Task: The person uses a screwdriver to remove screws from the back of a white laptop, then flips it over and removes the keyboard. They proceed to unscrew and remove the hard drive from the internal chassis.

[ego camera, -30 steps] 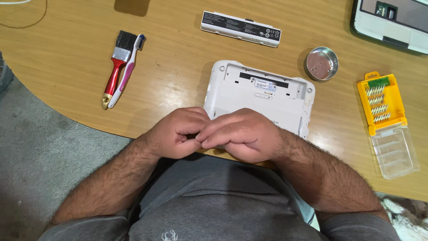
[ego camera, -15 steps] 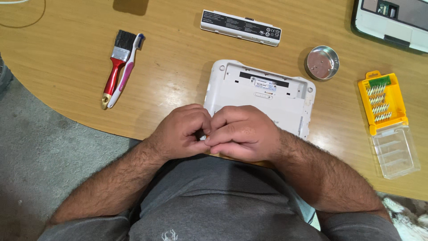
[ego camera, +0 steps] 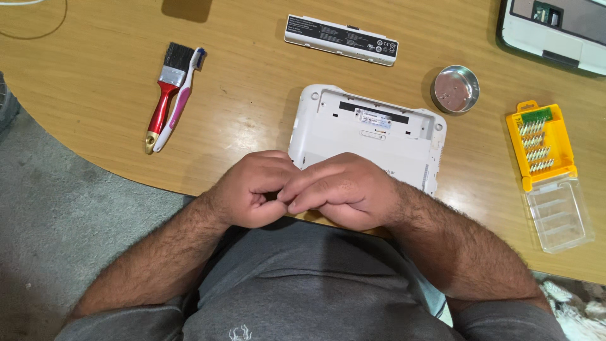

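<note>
The fingers point(ego camera: 297, 192) of both hands were curled inward and pressed together at the lower middle of the frame, over the near edge of the surface point(ego camera: 82, 101). Whether they pinched anything between them could not be told, as the knuckles hid the gap. The left hand point(ego camera: 255, 189) sat as a loose fist, and the right hand point(ego camera: 344, 189) lay against it, partly overlapping it and covering the near edge of a white laptop base point(ego camera: 372, 136), which lay underside up at the centre of the frame.

Above the base, at the top middle, lay a long white and black battery pack point(ego camera: 341, 40). To its right stood a small round metal dish point(ego camera: 455, 89). At the right edge sat a yellow screwdriver bit case point(ego camera: 541, 144) with its clear lid point(ego camera: 558, 215) folded open below it. In the upper left lay a red-handled paintbrush point(ego camera: 165, 95) touching a pink and white toothbrush point(ego camera: 180, 101). Another white device point(ego camera: 555, 31) showed in the upper right corner.
</note>
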